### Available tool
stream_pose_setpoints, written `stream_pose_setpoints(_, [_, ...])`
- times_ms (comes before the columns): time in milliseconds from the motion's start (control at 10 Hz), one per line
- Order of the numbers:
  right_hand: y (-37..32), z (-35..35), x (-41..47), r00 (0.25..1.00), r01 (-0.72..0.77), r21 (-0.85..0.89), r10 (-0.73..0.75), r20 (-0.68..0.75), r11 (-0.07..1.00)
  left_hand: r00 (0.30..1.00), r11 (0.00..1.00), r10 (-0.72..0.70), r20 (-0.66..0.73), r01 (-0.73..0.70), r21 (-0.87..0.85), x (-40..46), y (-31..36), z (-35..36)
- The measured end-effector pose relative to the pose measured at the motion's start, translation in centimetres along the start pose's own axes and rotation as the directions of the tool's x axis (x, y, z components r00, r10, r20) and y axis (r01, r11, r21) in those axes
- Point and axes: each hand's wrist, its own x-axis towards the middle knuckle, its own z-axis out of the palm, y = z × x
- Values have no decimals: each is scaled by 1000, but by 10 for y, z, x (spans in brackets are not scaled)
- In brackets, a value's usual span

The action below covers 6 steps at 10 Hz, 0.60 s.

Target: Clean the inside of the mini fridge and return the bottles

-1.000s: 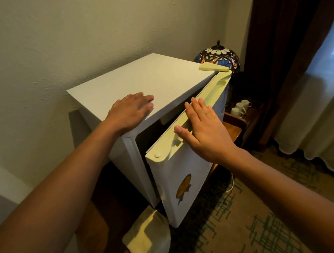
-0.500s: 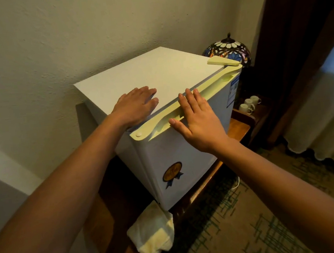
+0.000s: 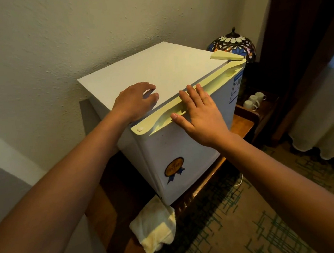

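The white mini fridge (image 3: 157, 66) stands on a low wooden table against the wall. Its door (image 3: 184, 145) is closed, with a pale yellow handle strip along the top edge. My left hand (image 3: 135, 102) lies flat on the fridge's top near the front corner, holding nothing. My right hand (image 3: 199, 113) presses flat against the door's top strip, fingers spread. A pale yellow cloth (image 3: 154, 226) lies crumpled on the table below the door. No bottles are in sight; the fridge's inside is hidden.
A stained-glass lamp (image 3: 233, 41) stands behind the fridge at the right. White cups (image 3: 252, 100) sit on a lower wooden shelf beside it. Dark and white curtains (image 3: 321, 102) hang at the right. A patterned carpet (image 3: 242, 230) covers the floor.
The fridge door swung from ajar to fully closed under my right hand. My left hand stayed on the top. The view shifted slightly.
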Motion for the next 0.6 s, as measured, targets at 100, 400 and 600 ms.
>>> stream_pose_setpoints(100, [0,-3,-1,1000,-1,-2,1,-2,1000,999,1000,-13,-33,12,-29,-3,1,-2])
stream_pose_setpoints(400, [4,-27,16,994,110,-171,-112,-4,979,989,986,85,-121,-66,153,-9,8,-2])
stream_pose_setpoints(600, [33,-62,42,968,247,14,-247,52,969,899,898,326,-293,-197,395,-22,30,-2])
